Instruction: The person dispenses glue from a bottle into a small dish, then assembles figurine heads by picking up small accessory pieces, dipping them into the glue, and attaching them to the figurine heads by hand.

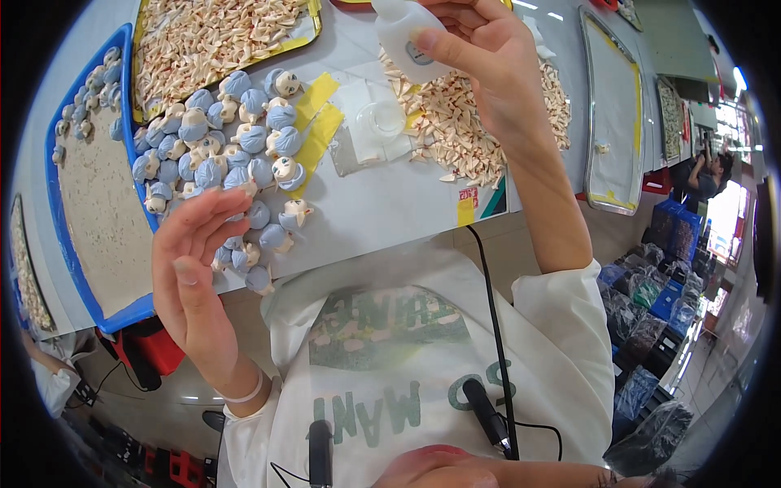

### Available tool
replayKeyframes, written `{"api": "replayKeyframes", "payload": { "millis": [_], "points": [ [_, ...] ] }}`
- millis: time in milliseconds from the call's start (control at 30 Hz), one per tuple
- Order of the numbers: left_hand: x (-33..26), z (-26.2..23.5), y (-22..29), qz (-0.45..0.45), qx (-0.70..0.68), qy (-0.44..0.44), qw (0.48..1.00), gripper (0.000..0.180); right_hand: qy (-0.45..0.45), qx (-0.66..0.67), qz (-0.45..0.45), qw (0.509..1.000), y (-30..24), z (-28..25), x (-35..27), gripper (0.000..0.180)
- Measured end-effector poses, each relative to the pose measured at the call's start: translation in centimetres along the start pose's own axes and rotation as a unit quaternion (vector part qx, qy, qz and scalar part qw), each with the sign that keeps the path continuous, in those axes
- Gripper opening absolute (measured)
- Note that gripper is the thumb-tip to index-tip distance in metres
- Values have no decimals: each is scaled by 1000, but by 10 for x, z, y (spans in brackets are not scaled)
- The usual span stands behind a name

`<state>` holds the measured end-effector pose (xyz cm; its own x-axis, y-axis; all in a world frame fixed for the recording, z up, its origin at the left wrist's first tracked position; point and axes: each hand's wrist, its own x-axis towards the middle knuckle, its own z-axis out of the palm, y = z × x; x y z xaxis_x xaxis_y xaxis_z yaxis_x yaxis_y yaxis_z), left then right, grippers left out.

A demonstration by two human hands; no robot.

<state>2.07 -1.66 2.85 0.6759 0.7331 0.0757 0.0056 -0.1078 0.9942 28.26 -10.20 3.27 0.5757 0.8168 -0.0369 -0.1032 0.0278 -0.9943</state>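
Observation:
My right hand [498, 65] grips a small white plastic bottle [400, 50] above the far middle of the table, thumb pressed on its side. My left hand [199, 281] is lifted at the near left, fingers stretched out, with nothing visible in it. Just beyond its fingers lie many small doll heads [207, 145] with blue hair and pale faces, loosely clustered on the table. Under the bottle spreads a heap of small pale pointed pieces [464, 130]. Left of that heap, a round clear dish [382, 119] rests on a white sheet [358, 142].
A blue tray [69, 236] with a few doll heads stands at the left. Behind, a yellow-edged tray [220, 41] holds more pale pieces. Yellow tape strips [313, 134] cross the table. A metal tray [612, 122] is at the right. A black cable [492, 309] hangs before me.

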Motion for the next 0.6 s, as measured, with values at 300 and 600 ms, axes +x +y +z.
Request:
{"api": "replayKeyframes", "payload": {
  "millis": [300,600],
  "points": [
    [14,18,-4,129,310,-1,942,21,-118,-97,-334,930,25,-6,35,36],
    [14,34,-6,160,487,-23,858,28,-67,-157,-131,977,30,6,42,33]
  ]
}}
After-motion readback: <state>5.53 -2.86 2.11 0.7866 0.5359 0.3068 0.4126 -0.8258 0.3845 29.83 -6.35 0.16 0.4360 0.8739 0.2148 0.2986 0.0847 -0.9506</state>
